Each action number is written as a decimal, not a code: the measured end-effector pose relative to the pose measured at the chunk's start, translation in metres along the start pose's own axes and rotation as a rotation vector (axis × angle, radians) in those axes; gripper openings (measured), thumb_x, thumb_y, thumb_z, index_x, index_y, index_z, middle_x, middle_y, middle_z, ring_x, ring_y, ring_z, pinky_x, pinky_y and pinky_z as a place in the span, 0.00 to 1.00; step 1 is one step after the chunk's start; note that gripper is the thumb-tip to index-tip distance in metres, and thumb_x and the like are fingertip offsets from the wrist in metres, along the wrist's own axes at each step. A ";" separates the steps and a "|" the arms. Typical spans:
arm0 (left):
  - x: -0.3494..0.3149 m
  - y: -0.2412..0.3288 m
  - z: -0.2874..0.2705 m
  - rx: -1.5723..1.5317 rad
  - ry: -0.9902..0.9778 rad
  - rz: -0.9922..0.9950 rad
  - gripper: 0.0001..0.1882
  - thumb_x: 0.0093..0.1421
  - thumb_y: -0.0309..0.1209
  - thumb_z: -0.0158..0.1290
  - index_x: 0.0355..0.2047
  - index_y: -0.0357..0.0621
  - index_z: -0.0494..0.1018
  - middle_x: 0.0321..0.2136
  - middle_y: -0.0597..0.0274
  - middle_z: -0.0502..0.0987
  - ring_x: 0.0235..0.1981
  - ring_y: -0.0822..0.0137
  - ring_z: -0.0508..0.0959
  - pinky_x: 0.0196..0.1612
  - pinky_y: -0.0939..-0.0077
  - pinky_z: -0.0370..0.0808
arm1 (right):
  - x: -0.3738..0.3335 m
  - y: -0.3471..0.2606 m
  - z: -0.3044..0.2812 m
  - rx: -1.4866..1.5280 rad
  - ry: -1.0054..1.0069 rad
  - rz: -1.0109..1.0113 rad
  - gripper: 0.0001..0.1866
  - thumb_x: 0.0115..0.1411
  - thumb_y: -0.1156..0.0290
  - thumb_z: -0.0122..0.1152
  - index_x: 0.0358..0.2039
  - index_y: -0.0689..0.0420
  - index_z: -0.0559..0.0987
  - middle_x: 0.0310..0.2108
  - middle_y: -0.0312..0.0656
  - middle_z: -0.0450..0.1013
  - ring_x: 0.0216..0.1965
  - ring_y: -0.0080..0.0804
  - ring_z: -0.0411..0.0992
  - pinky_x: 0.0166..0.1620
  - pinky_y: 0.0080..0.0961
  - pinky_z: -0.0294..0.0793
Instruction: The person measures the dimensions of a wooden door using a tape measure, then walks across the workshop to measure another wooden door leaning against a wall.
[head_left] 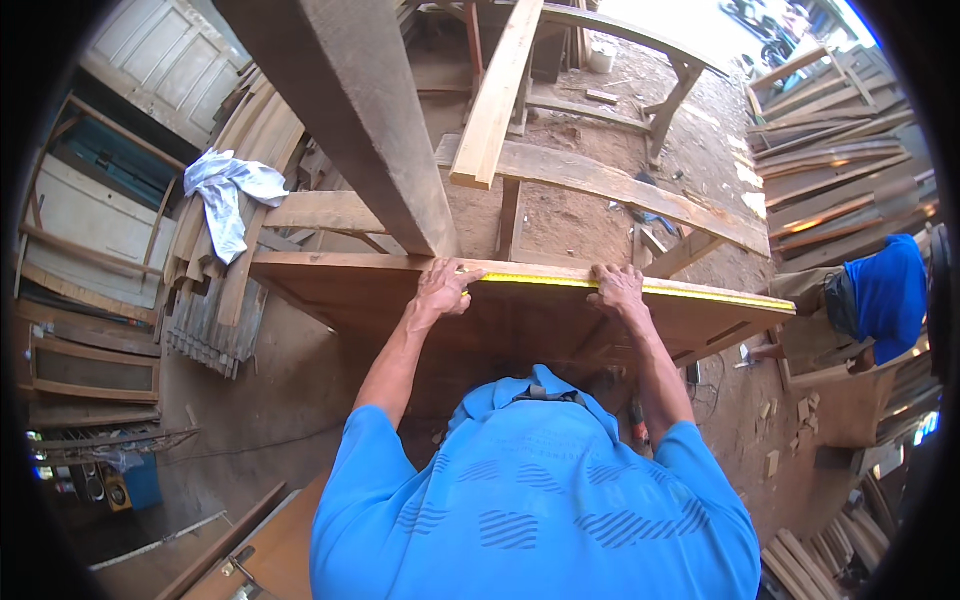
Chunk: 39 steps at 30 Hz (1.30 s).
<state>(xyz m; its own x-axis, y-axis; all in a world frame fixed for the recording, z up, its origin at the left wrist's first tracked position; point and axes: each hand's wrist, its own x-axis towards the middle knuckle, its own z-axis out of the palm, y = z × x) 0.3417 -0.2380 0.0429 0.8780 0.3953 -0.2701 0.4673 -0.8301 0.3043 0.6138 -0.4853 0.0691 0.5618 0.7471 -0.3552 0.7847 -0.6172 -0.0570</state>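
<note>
Along far edge of wooden door panel (520, 320): yellow measuring tape (640, 288) stretched flat, running from under left fingertips past right fingers to panel's right corner. Left hand (442, 288) fingers curled down, pinning tape end against edge, probably to fix zero. Right hand (617, 290) fingers spread, pressing tape flat midway, likely against sagging. Thick timber post (350, 110) just beyond left fingers. White cloth (225, 195) well left.
</note>
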 end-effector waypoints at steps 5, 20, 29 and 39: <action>-0.007 0.002 0.002 0.000 -0.010 -0.019 0.35 0.52 0.35 0.59 0.62 0.75 0.70 0.62 0.56 0.65 0.65 0.50 0.63 0.65 0.49 0.64 | -0.004 -0.001 0.019 0.036 0.097 0.011 0.33 0.46 0.53 0.73 0.53 0.46 0.75 0.53 0.42 0.72 0.59 0.52 0.65 0.58 0.54 0.65; -0.005 -0.003 0.003 -0.031 0.037 0.018 0.34 0.49 0.34 0.60 0.60 0.72 0.73 0.60 0.53 0.67 0.62 0.50 0.66 0.64 0.53 0.67 | -0.003 0.000 0.016 0.096 0.073 0.028 0.30 0.49 0.51 0.70 0.52 0.43 0.75 0.52 0.41 0.72 0.59 0.50 0.64 0.58 0.55 0.63; -0.002 -0.006 0.004 -0.043 0.041 0.043 0.33 0.49 0.36 0.59 0.59 0.72 0.74 0.59 0.54 0.67 0.61 0.50 0.67 0.61 0.50 0.69 | -0.009 0.003 0.021 0.117 0.128 -0.003 0.30 0.50 0.53 0.70 0.54 0.42 0.74 0.53 0.40 0.71 0.60 0.50 0.62 0.59 0.53 0.61; 0.000 -0.008 0.007 -0.035 0.031 0.040 0.34 0.50 0.36 0.61 0.60 0.72 0.72 0.60 0.53 0.66 0.61 0.49 0.67 0.62 0.50 0.68 | -0.009 0.004 0.019 0.125 0.111 0.009 0.31 0.50 0.55 0.69 0.56 0.42 0.72 0.56 0.40 0.71 0.61 0.50 0.62 0.59 0.53 0.60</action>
<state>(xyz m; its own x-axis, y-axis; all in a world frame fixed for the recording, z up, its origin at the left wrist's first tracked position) 0.3372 -0.2342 0.0346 0.8987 0.3740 -0.2291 0.4344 -0.8313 0.3467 0.6069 -0.4988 0.0541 0.5995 0.7599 -0.2513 0.7449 -0.6446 -0.1720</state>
